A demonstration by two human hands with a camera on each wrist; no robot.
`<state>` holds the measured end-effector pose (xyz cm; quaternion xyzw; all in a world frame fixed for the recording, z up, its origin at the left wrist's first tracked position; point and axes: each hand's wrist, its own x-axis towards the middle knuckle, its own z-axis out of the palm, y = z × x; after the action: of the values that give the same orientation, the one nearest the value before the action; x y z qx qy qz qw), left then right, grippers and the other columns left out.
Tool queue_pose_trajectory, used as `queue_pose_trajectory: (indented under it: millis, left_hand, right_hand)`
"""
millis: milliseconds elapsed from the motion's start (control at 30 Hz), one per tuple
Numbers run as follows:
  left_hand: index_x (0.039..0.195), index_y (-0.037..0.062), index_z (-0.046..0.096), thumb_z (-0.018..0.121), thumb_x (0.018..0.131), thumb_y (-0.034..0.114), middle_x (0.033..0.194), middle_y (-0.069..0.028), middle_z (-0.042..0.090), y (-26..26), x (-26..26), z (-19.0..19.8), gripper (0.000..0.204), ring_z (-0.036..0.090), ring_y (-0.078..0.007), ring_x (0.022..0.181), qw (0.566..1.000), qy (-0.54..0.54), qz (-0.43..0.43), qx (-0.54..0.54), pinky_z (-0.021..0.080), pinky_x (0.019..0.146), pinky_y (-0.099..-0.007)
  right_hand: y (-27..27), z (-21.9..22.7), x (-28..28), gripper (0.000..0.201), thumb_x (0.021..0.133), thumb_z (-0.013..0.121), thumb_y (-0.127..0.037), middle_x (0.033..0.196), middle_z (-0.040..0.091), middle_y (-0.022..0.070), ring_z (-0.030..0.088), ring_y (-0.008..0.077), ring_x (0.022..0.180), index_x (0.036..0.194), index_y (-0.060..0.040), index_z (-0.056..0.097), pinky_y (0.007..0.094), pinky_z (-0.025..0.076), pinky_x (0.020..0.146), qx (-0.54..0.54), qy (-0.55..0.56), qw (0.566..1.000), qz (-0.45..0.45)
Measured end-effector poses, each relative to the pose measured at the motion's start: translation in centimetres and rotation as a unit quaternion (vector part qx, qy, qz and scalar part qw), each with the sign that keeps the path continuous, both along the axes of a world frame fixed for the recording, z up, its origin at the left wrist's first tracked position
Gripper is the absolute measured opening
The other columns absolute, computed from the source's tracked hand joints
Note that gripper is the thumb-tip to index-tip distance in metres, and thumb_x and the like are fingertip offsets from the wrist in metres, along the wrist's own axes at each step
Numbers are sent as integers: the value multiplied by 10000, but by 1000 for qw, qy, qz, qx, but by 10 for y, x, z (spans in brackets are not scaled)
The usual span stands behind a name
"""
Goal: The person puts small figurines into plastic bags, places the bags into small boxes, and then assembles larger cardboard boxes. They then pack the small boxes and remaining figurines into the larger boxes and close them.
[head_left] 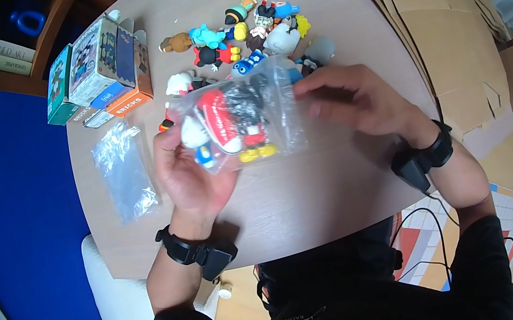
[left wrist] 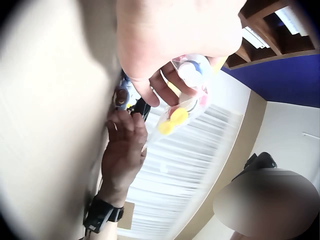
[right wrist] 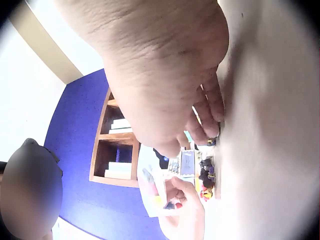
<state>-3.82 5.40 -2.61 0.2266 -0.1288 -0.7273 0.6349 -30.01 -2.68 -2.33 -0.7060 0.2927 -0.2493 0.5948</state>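
Observation:
A clear plastic bag (head_left: 284, 125) with several small figures inside is held up over the table; a red piece, a black-headed figure with yellow shoes and a white-and-blue figure show through it. The left hand (head_left: 195, 177) grips the bag's left side, thumb in front. At the bag's right edge is the right hand (head_left: 362, 101), its fingers extended and slightly bent; whether they touch the plastic is unclear. The left wrist view shows the bag (left wrist: 192, 107) below the left hand (left wrist: 175, 35). In the right wrist view the right hand (right wrist: 165, 70) has its fingers spread loosely.
Several colourful toy figures (head_left: 208, 36) lie loose behind the bag. An empty clear bag (head_left: 127, 178) lies flat at the left, below stacked toy boxes (head_left: 95, 65). Flattened cardboard (head_left: 438, 28) stands along the right side of the table (head_left: 293, 215).

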Motion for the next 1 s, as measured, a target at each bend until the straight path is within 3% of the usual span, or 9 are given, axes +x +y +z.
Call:
queue_pose_trajectory:
  millis: [33, 133, 267, 400, 600, 700, 800, 900, 1000]
  left_hand:
    - [1319, 48, 501, 468, 913, 344, 1298, -117, 590, 0, -1, -2, 503, 551, -268, 1211, 1000, 5, -14, -14, 394, 1069, -447]
    - [1315, 49, 504, 471, 909, 341, 1298, -115, 591, 0, -1, -5, 502, 553, -272, 1209, 1000, 7, -22, 8, 398, 1065, -449]
    - [1317, 46, 491, 475, 905, 332, 1298, -123, 587, -2, -5, -5, 502, 566, -271, 1200, 999, 19, -38, 4, 445, 1025, -448]
    - [1346, 21, 420, 564, 928, 298, 1297, -169, 559, -2, -10, -6, 522, 567, -276, 1197, 997, -69, -24, 2, 458, 1035, -459]
    - [1347, 38, 391, 662, 900, 183, 1248, -162, 564, -2, -8, -11, 543, 569, -267, 1194, 994, -86, -59, -26, 482, 1026, -436]
    - [1317, 44, 430, 647, 909, 191, 1259, -160, 558, 2, -7, -16, 486, 551, -284, 1207, 989, -128, -62, -33, 444, 1054, -463]
    - [1120, 87, 494, 647, 903, 81, 1133, -125, 620, -1, -10, -16, 265, 620, -222, 1102, 990, -109, -69, -60, 514, 972, -389]
    - [1030, 87, 501, 645, 910, 91, 1078, -103, 642, -2, -13, -13, 187, 643, -195, 1046, 987, -147, -52, -47, 534, 921, -356]
    - [1036, 82, 509, 641, 915, 87, 1067, -99, 648, -4, -14, -13, 179, 653, -169, 1009, 984, -172, -29, -37, 544, 886, -331]
  right_hand:
    - [1, -3, 2, 250, 941, 606, -33, 1071, 648, 50, 606, 132, 984, 1189, -4, 616, 275, 479, 896, -4, -57, 998, -15]
    - [4, -5, 4, 217, 948, 588, -21, 1037, 646, 58, 610, 130, 931, 1162, 13, 607, 271, 491, 859, 20, -142, 989, -33]
    - [6, -6, 5, 202, 943, 593, -17, 1014, 645, 52, 605, 113, 939, 1143, 11, 606, 261, 487, 860, 42, -145, 988, -26]
    - [5, -9, 8, 218, 921, 636, -24, 987, 654, 31, 607, 97, 931, 1136, 2, 616, 254, 490, 851, 61, -136, 988, -42]
    - [6, -11, 9, 173, 898, 678, -64, 910, 639, 2, 595, 74, 855, 1050, -8, 616, 233, 474, 777, 86, -111, 989, -45]
    - [7, -14, 12, 138, 894, 684, -75, 879, 627, -9, 576, 60, 824, 995, -11, 615, 226, 458, 739, 77, -99, 990, -64]
    - [5, -16, 12, 108, 895, 677, -72, 870, 623, -15, 563, 49, 815, 966, -13, 619, 223, 452, 729, 53, -87, 991, -83]
    - [5, -15, 9, 93, 896, 672, -69, 871, 623, -16, 558, 46, 817, 951, -12, 622, 221, 451, 730, 47, -88, 990, -97]
    - [4, -9, 7, 85, 903, 662, -65, 873, 625, -13, 560, 49, 824, 952, -9, 623, 221, 452, 731, 42, -100, 989, -102]
